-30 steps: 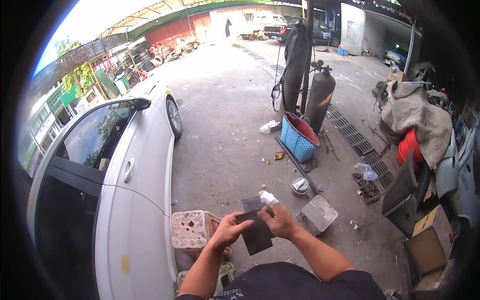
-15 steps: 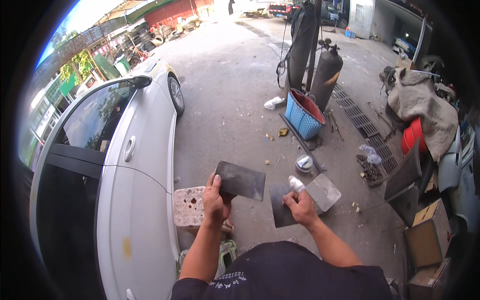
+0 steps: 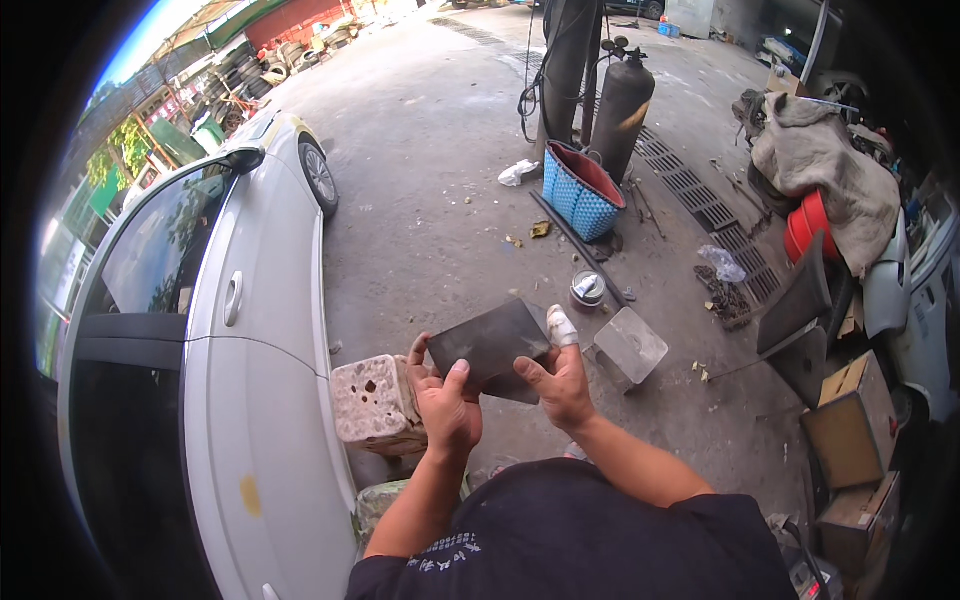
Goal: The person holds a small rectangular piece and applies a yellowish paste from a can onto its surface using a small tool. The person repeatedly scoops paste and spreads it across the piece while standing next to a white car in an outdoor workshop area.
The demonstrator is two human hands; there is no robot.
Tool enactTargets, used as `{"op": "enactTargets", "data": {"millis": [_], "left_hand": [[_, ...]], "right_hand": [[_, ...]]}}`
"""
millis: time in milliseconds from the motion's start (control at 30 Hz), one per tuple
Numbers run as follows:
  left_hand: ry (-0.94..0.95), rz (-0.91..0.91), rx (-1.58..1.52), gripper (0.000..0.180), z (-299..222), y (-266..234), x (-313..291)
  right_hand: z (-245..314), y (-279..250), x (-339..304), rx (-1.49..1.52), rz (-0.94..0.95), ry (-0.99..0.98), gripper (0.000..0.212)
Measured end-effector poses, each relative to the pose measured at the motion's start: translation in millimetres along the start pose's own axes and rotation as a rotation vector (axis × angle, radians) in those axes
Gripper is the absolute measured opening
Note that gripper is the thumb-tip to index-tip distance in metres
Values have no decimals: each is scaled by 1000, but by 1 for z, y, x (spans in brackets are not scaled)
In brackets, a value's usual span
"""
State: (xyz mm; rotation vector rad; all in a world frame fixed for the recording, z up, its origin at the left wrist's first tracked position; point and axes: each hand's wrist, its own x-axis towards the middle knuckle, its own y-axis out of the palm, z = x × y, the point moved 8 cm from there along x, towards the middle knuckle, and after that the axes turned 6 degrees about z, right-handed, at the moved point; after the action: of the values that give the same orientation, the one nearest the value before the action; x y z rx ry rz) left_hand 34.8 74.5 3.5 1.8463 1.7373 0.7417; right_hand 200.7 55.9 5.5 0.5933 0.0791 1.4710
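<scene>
Two dark grey sheets that look like sandpaper (image 3: 485, 345) are brought together in front of me, the upper one largely covering the lower. My left hand (image 3: 448, 405) grips their left side, thumb on top and fingers at the edge and beneath. At the right side, my right hand (image 3: 562, 388) pinches them with its thumb on the upper face; a finger of it is wrapped in a white bandage (image 3: 561, 326). Below my left hand and beside the car stands a pale, stained square stool (image 3: 368, 405) with holes in its top.
A silver car (image 3: 265, 400) with a yellow patch runs along my left. Ahead are a round tub (image 3: 587, 290), a grey flat plate (image 3: 633, 345), a blue woven basket (image 3: 580, 200) and a gas cylinder (image 3: 625, 110). Cardboard boxes (image 3: 850, 425) and car parts line the right.
The sheets, held apart before, now overlap between both hands. My right hand has come in to the left, off the grey plate. The whole view has shifted slightly.
</scene>
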Motion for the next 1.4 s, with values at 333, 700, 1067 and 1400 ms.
{"op": "enactTargets", "data": {"millis": [333,700,1067,1400], "left_hand": [[-214,368,748,39,-20,3,1],[-254,313,346,17,-8,-1,6],[-148,153,161,28,10,1,-8],[63,289,606,36,-7,27,-13]], "right_hand": [[19,-6,8,-337,246,235,81],[46,-16,9,-812,365,48,78],[36,-6,-8,-299,204,129,67],[45,21,-26,-734,197,-151,73]]}}
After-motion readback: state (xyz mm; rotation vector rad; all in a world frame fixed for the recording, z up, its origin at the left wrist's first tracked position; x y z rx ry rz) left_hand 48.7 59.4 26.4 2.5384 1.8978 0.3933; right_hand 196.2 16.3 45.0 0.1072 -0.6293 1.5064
